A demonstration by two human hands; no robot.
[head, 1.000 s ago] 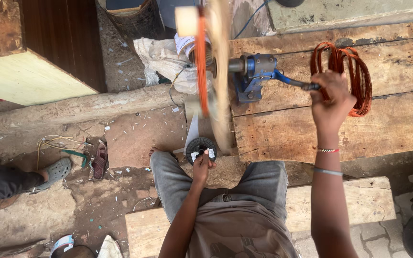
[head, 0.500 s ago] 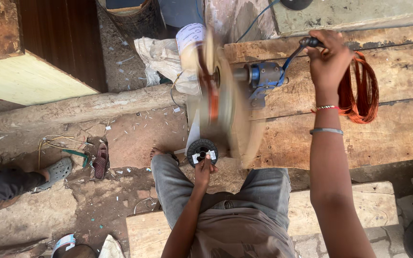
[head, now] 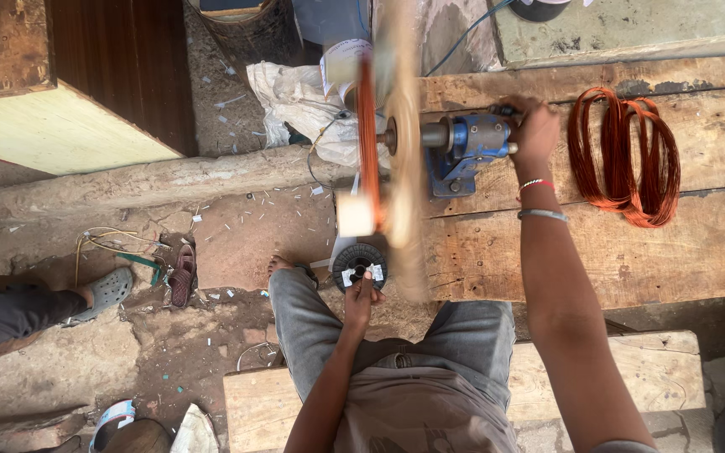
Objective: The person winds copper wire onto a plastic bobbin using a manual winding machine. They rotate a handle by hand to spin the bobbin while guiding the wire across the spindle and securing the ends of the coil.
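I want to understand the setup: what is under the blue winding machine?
The blue winding machine sits on a wooden plank bench. How it is fastened cannot be seen; its base covers that.

The right arm runs up the right half of the frame from the lower right corner, nearly straight, two thin bangles at the wrist. The right hand (head: 534,126) sits right of centre near the top, fingers curled closed. The left arm rises from bottom centre, elbow bent; the left hand (head: 359,295), at centre, has its fingers pinched together.
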